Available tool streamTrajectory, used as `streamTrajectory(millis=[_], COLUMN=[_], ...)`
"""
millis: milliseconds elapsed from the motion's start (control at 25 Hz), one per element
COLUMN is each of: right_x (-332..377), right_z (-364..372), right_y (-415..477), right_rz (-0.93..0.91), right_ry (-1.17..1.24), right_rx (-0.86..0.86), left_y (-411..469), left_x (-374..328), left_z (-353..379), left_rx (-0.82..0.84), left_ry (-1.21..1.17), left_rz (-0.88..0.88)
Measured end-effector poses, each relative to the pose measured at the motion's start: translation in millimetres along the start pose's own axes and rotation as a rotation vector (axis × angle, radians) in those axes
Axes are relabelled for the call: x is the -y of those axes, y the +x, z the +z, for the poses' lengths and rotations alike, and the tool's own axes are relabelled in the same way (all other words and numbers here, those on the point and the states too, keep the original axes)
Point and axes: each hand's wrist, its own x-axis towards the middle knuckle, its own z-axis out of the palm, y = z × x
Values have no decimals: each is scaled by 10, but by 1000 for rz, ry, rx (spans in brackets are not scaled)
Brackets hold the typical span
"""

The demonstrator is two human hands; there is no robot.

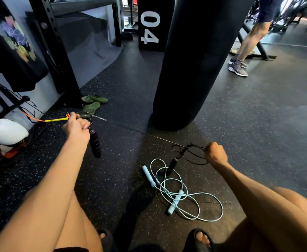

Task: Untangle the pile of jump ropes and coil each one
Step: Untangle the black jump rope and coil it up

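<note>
A thin black jump rope (131,128) is stretched taut between my two hands. My left hand (77,127) grips its cord near one end, and a black handle (95,143) hangs down below the fist. My right hand (215,153) holds a bunch of black loops (191,151), with the second black handle (171,165) dangling down toward the floor. A light blue jump rope (185,195) lies loosely looped on the floor between my knees, its two blue handles (149,176) apart from each other.
A black punching bag (194,60) hangs just beyond the ropes. Green sandals (93,102) lie by the black rack post (58,51) at left. A yellow and orange cord (56,120) runs left. Another person's legs (245,44) stand far right. My knees frame the floor.
</note>
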Motion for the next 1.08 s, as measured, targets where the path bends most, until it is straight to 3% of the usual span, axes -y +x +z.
streamTrajectory(millis=[280, 520, 640, 720, 880, 1080], right_x=[-455, -737, -527, -346, -87, 184], right_z=[-289, -597, -578, -504, -398, -400], right_y=[-55, 194, 104, 39, 7, -47], right_rz=[351, 518, 438, 331, 60, -549], right_ry=[145, 586, 890, 911, 678, 127], right_rx=[-140, -291, -214, -106, -9, -74], left_y=[244, 372, 338, 257, 2, -279], left_x=[-153, -456, -458, -359, -111, 182], left_z=[-285, -402, -377, -298, -52, 137], left_rx=[-165, -236, -238, -206, -38, 215], left_ry=[-40, -39, -22, 41, 196, 413], left_rz=[3, 50, 67, 92, 94, 97])
